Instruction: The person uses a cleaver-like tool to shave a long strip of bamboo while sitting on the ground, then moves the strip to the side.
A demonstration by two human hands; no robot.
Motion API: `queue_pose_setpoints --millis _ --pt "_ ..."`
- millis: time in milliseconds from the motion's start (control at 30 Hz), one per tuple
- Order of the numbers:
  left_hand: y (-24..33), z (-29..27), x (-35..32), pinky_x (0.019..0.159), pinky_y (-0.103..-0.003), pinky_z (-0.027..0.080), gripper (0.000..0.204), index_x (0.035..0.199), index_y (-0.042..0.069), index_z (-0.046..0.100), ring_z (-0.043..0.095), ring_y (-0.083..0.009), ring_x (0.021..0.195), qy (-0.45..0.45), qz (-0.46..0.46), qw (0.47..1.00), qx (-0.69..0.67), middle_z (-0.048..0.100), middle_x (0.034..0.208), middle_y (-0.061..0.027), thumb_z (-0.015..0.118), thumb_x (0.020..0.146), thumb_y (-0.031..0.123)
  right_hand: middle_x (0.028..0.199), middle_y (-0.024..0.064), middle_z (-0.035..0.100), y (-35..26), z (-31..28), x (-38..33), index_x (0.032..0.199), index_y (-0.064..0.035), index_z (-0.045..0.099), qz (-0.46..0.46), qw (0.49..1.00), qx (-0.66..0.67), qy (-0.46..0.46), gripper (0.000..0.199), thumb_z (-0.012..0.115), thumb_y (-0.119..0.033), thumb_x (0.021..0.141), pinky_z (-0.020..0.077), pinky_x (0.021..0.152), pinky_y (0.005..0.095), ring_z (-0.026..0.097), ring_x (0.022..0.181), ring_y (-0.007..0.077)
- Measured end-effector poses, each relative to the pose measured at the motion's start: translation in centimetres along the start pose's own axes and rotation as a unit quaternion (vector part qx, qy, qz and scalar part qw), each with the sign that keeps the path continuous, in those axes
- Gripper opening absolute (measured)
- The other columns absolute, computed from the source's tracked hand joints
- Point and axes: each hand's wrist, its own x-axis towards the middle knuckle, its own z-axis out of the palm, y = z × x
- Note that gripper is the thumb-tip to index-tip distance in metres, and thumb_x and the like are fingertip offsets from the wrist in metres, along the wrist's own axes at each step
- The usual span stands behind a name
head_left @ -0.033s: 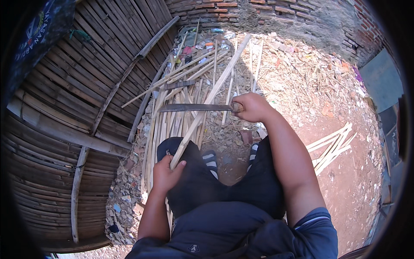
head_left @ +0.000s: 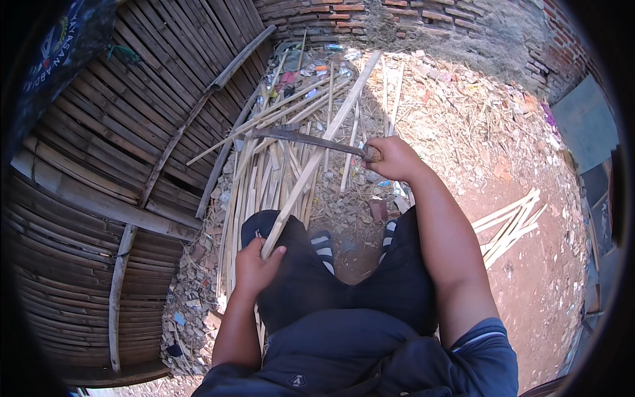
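My left hand (head_left: 256, 266) grips the near end of a long pale bamboo strip (head_left: 305, 175) beside my left knee. The strip slants away from me to the upper right, its far end over the rubble. In my right hand (head_left: 395, 159) is a machete (head_left: 307, 139), held by its short wooden handle. Its long dark blade points left and crosses the strip above the middle; whether the edge bites into it, I cannot tell. My knees, in dark trousers, are apart on either side of my striped footwear (head_left: 323, 248).
Several bamboo strips (head_left: 264, 182) lie along the left, beside a bamboo-slat wall (head_left: 165, 99). Another small bundle of strips (head_left: 512, 221) is on the dirt at right. Brick rubble, straw and litter (head_left: 463, 112) cover ground up to a brick wall (head_left: 436, 23).
My right hand and the machete have moved farther up the strip, away from me. The blade now slopes, its tip higher than the handle. My left hand keeps its place.
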Motion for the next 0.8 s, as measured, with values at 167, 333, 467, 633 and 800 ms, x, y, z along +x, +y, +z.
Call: queue_pose_setpoints --millis 167,333,467,633,800 --pt "0.3 0.5 0.2 0.058 -0.033 0.049 0.031 0.094 0.0 0.072 0.06 -0.013 0.059 0.017 0.021 0.999 0.03 0.065 0.065 -0.0074 0.086 0.091 0.027 0.094 0.0209 0.075 3.4 -1.3 -0.3 0.111 -0.0087 0.075 0.115 0.982 0.044 0.144 0.036 0.084 -0.035 0.088 0.0559 0.081 0.0487 0.072 0.09 0.041" --pt "1.0 0.3 0.0 0.058 -0.035 0.05 0.033 0.094 0.0 0.072 0.062 -0.0161 0.058 0.013 0.007 1.0 0.007 0.066 0.065 -0.0099 0.086 0.091 0.029 0.1 0.021 0.077 -0.8 -0.3 -1.6 0.116 -0.012 0.076 -0.007 0.998 -0.061 -0.007 0.036 0.081 -0.031 0.086 0.058 0.086 0.0513 0.073 0.1 0.0431" --pt "1.4 -0.6 -0.3 0.061 -0.039 0.053 0.034 0.095 0.001 0.073 0.069 -0.027 0.062 -0.001 -0.013 1.0 0.024 0.069 0.069 -0.015 0.087 0.089 0.032 0.09 0.0199 0.074 -4.4 0.6 -2.0 0.104 -0.0094 0.075 -0.181 0.973 -0.124 -0.068 0.031 0.083 -0.03 0.082 0.0566 0.078 0.052 0.072 0.088 0.0424" --pt "1.2 -0.5 -0.8 0.06 -0.034 0.051 0.032 0.097 -0.001 0.072 0.062 -0.0147 0.061 0.024 0.008 1.0 0.0 0.067 0.067 -0.0093 0.086 0.091 0.028 0.102 0.0203 0.077 -0.2 -2.1 -0.4 0.112 -0.0106 0.076 0.093 0.995 -0.021 0.038 0.035 0.082 -0.035 0.088 0.0578 0.086 0.0514 0.073 0.1 0.0412" --pt "1.0 -0.4 -0.6 0.062 -0.034 0.051 0.031 0.098 -0.001 0.072 0.064 -0.0141 0.064 0.021 0.012 1.0 -0.009 0.068 0.069 -0.0096 0.085 0.092 0.026 0.104 0.0198 0.077 0.5 -1.8 -1.3 0.119 -0.0134 0.077 0.087 0.993 -0.007 0.083 0.039 0.082 -0.036 0.088 0.0584 0.087 0.0515 0.073 0.103 0.0406"
